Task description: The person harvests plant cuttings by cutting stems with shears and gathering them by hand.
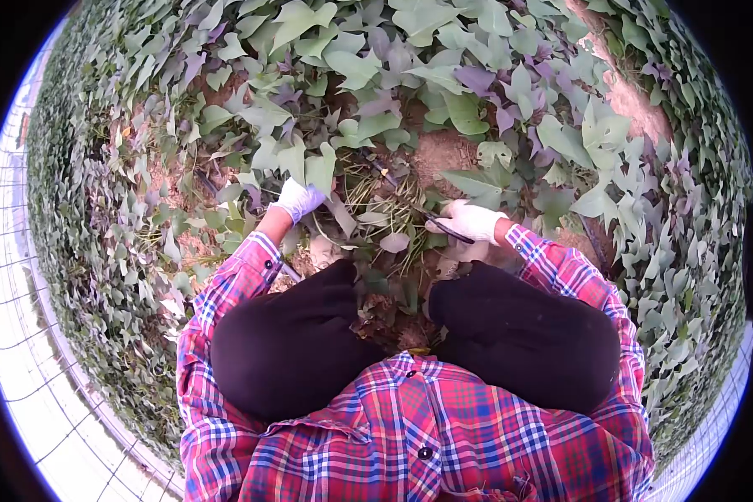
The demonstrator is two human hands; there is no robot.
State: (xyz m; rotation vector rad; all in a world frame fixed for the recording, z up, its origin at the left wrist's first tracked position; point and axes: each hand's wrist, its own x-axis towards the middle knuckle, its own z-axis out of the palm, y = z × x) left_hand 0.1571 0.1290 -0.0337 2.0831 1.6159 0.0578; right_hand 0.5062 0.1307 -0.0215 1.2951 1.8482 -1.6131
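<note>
My left hand, in a white glove, is closed at the edge of the leafy vines; leaves cover its fingertips, and what it grips is hidden. To the right, my gloved right hand is closed around the end of a dark, thin object that slants up and left. Between the two hands lies a tangle of thin green stems with a few pale leaves. A dark tube runs through the vines just above the stems.
Dense green and purple leaves spread ahead and to both sides. Bare reddish soil shows between them. My bent knees in dark trousers are close below my hands. A wire mesh fence curves along the far left.
</note>
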